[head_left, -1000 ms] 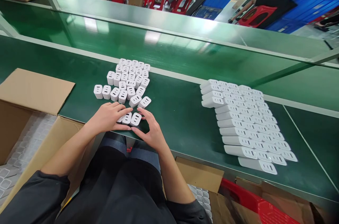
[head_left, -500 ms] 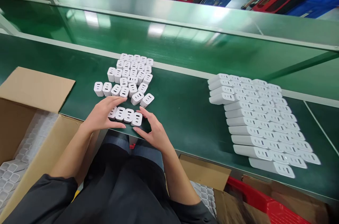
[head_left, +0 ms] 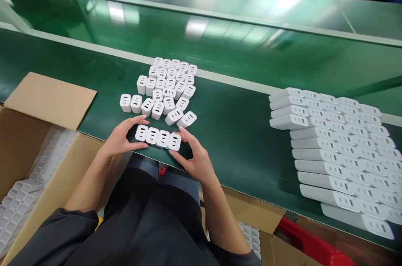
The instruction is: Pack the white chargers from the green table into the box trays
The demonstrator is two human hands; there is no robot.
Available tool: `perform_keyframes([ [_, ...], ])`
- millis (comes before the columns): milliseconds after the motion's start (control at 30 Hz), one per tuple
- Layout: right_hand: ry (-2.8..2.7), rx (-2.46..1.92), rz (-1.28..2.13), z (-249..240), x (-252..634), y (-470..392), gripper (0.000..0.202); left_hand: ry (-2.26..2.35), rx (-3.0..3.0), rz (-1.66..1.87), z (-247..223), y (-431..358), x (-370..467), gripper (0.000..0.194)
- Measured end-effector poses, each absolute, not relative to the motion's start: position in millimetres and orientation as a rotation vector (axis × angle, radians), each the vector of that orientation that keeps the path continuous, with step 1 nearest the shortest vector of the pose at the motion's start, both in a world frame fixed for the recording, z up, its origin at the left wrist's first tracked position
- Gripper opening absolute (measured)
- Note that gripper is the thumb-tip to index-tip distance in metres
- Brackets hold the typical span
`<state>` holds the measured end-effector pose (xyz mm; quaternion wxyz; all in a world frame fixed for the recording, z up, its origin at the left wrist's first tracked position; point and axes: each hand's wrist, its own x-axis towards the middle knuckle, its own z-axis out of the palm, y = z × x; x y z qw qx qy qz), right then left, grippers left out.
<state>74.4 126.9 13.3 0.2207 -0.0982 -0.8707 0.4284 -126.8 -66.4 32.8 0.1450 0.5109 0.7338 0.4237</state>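
Several white charger blocks with dark slots stand in a short row (head_left: 153, 136) near the green table's front edge. At the row's left end is my left hand (head_left: 121, 137), thumb and fingers spread apart with nothing between them. My right hand (head_left: 195, 153) is at the other end, its thumb and forefinger around the last block (head_left: 174, 142) and seemingly touching it. Behind the row stands a looser group of white blocks (head_left: 170, 83), some of them turned at angles.
Many white blocks (head_left: 339, 153) are packed in rows on the right. An open cardboard box (head_left: 59, 178) at the left holds clear plastic trays, its flap (head_left: 52, 98) on the table edge. Another box (head_left: 254, 207) sits below, beside a red plastic object (head_left: 307, 243).
The view has shifted, so the table's things appear further right. My left hand has moved away from the row's left end, leaving that block uncovered. My right hand remains at the right end.
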Motion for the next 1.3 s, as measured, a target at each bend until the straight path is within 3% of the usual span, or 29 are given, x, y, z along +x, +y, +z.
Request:
perform_keyframes([
  [200, -2.383, -0.181, 1.251, 16.2, 73.7, 129.5, 0.071, 2.194, 1.638, 1.072, 46.6, -62.3, -123.0, 0.079],
  [467, -2.194, -0.275, 1.430, 8.6, 72.4, 132.8, 0.048, 2.236, 2.177, 0.406, 74.3, -15.0, -99.7, 0.067],
  [633, -2.235, -0.260, 1.413, 11.6, 71.5, 132.1, 0.046, 2.301, 2.198, 0.310, 62.8, -6.4, -98.8, 0.050],
  [767, -2.228, -0.282, 1.410, 12.1, 71.7, 131.7, 0.046, 2.277, 2.043, 0.498, 61.7, -12.7, -103.6, 0.051],
  [867, -2.193, -0.293, 1.407, 10.6, 72.1, 131.3, 0.045, 2.199, 1.552, 1.034, 63.5, -22.0, -101.7, 0.064],
  [967, -2.193, -0.279, 1.369, 8.5, 72.2, 131.0, 0.044, 1.824, 0.896, 1.565, 64.2, -30.8, -91.5, 0.082],
  [1167, -2.233, -0.219, 1.182, 11.6, 74.8, 126.9, 0.040, 1.487, 0.377, 1.627, 70.7, -43.7, -68.9, 0.088],
  [1300, -2.282, -0.030, 0.978, 43.3, 72.2, 112.1, 0.045, 1.393, 0.251, 1.649, 69.2, -56.2, -64.9, 0.087],
])
